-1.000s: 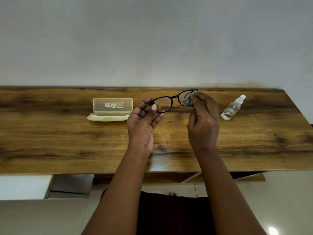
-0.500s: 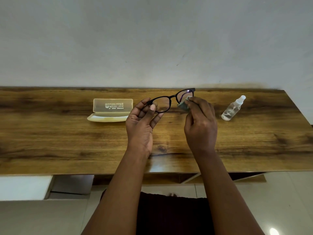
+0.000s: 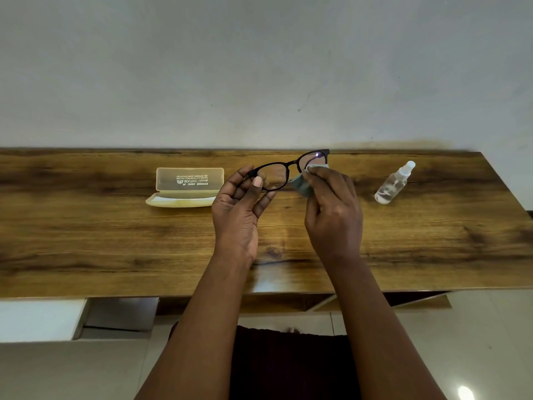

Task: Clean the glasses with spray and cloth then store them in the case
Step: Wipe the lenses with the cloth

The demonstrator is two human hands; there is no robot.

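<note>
Black-framed glasses (image 3: 288, 166) are held up above the wooden table (image 3: 115, 241). My left hand (image 3: 238, 209) pinches the left end of the frame between thumb and fingers. My right hand (image 3: 331, 209) pinches a small grey-green cloth (image 3: 302, 186) against the lower edge of the right lens. The open translucent yellow case (image 3: 186, 187) lies on the table to the left of my left hand, lid upright. A clear spray bottle (image 3: 393, 184) with a white nozzle lies tilted on the table to the right.
A grey wall rises right behind the table's far edge. The table's right end is near the spray bottle. Below the front edge are a white cabinet (image 3: 37, 319) and tiled floor.
The cloth in my right hand has slid down from the upper part of the right lens to its lower inner edge. My left hand keeps the frame in about the same place.
</note>
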